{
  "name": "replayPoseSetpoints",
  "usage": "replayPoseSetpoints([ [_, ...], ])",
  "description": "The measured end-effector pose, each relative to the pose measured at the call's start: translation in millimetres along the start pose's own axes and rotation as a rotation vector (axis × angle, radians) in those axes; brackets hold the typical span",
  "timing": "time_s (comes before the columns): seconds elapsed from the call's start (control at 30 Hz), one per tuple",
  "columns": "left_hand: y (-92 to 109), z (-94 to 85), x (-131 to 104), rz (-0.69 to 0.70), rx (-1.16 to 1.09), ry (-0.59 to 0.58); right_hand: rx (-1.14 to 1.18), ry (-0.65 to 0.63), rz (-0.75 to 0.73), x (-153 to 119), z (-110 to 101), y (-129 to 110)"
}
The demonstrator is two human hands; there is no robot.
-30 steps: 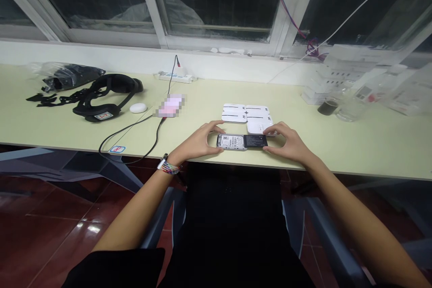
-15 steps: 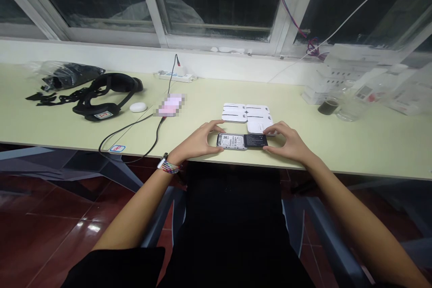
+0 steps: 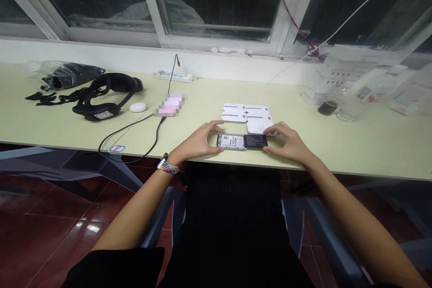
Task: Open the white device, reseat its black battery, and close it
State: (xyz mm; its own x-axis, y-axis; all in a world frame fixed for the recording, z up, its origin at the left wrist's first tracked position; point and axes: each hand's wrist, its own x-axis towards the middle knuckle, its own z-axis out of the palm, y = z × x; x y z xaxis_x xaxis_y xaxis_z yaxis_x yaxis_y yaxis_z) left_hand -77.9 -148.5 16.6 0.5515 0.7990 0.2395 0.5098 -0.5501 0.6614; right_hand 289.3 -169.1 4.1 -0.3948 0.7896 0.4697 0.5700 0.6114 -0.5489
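Near the table's front edge, my left hand (image 3: 198, 142) grips the left end of a small open device (image 3: 233, 142), thumb below and fingers above. Its uncovered face shows a white printed label in a silver frame. A flat black battery (image 3: 255, 141) lies against the device's right end, pinched at its outer edge by my right hand (image 3: 289, 143). Whether the battery overlaps the device or only touches it, I cannot tell. Just beyond them sit several white rounded cases (image 3: 259, 124) with black lines and marks, close together; the right fingertips are next to the nearest one.
To the left are a black headset (image 3: 114, 108), a white oval case (image 3: 138, 107), a blurred pink phone-like item (image 3: 170, 105) on a black cable, and a power strip (image 3: 177, 76). A cup of dark liquid (image 3: 328, 107), clear bottles and a white basket (image 3: 344, 72) stand at right.
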Motion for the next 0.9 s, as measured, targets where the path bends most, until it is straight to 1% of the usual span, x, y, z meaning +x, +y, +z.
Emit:
replayPoseSetpoints([
  [0.13,-1,0.2,0,0.004,0.001,0.003,-0.006,0.007,-0.007,1,-1,-1],
  [0.27,0,0.1,0,0.005,0.01,-0.001,0.017,0.047,-0.031,8,3,-9],
  [0.37,0,-0.1,0,0.003,0.015,-0.002,0.074,0.076,-0.061,19,10,-18],
  [0.53,1,-0.4,-1,-0.002,0.017,-0.003,0.147,0.073,-0.119,46,22,-35],
  [0.63,0,-0.5,-1,-0.005,0.018,-0.006,0.179,0.037,-0.16,63,30,-46],
  [0.73,-2,-0.1,-2,0.001,0.01,-0.005,0.197,-0.036,-0.176,78,41,-54],
  [0.9,-3,1.0,-1,-0.024,-0.005,-0.01,0.216,-0.169,-0.135,88,59,-60],
])
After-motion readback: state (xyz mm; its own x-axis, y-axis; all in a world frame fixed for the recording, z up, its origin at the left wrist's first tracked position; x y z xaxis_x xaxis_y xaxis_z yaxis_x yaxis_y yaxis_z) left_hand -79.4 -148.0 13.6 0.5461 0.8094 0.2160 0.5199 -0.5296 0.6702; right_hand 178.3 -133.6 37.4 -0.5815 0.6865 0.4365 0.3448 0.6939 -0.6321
